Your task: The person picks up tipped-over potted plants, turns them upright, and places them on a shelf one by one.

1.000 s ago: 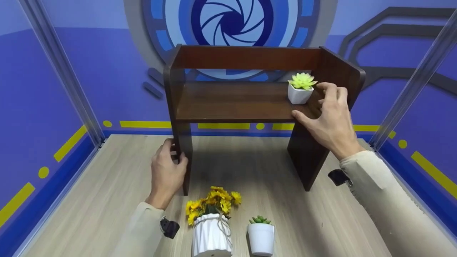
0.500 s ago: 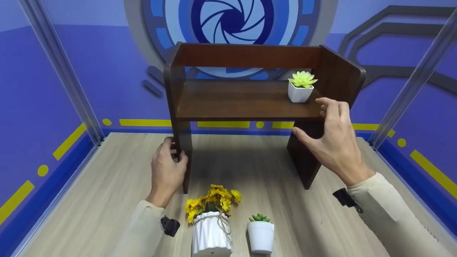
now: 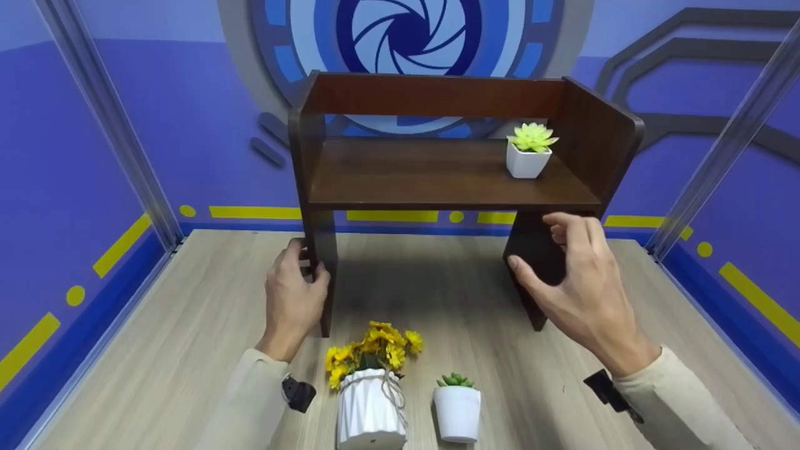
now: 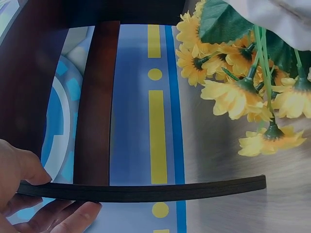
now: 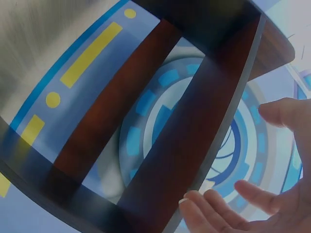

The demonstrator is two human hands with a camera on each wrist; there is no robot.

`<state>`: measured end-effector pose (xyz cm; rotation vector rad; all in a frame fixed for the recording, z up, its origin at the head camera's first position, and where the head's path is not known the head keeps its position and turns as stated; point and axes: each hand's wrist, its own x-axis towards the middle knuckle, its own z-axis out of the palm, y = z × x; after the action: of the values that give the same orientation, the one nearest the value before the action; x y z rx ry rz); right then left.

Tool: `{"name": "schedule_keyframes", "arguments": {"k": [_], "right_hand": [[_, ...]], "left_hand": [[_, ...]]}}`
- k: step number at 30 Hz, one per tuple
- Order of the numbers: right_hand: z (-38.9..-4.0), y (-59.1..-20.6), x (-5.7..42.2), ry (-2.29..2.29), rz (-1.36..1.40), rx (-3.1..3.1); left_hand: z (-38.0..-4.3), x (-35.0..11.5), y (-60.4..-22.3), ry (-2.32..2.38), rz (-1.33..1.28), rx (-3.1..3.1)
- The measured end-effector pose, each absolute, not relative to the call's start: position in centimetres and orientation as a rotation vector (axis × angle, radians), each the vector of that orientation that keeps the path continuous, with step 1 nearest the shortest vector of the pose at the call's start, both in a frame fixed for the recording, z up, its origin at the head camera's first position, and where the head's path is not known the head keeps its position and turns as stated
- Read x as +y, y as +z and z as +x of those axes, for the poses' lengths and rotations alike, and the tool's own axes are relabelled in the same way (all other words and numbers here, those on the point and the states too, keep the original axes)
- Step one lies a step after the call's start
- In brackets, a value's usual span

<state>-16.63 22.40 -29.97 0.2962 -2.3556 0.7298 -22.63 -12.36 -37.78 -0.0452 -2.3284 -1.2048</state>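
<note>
A dark brown wooden desk shelf stands upright on the table. My left hand grips its left side panel low down; in the left wrist view the thumb and fingers lie on opposite faces of the panel. My right hand holds nothing, thumb and fingers spread apart, in front of the right leg. On the right part of the shelf board sits a light green succulent in a white square pot. In the right wrist view, the fingers are near the shelf's front edge.
Near me on the table lies a white fluted pot with yellow flowers and twine, tipped toward the shelf. Beside it is a small white pot with a green succulent. Blue-purple walls enclose the back and sides.
My right hand has drawn away from the square-potted succulent, down and toward me, below the shelf board's front edge. The succulent stays put. My left hand keeps its hold on the side panel.
</note>
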Motion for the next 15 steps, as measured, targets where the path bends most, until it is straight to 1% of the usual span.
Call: {"name": "schedule_keyframes", "arguments": {"k": [15], "right_hand": [[-13.7,-33.6,21.0,0.690,0.188,-2.551]], "left_hand": [[-22.7,-12.5,-37.8,-1.205,-0.045,-2.331]]}}
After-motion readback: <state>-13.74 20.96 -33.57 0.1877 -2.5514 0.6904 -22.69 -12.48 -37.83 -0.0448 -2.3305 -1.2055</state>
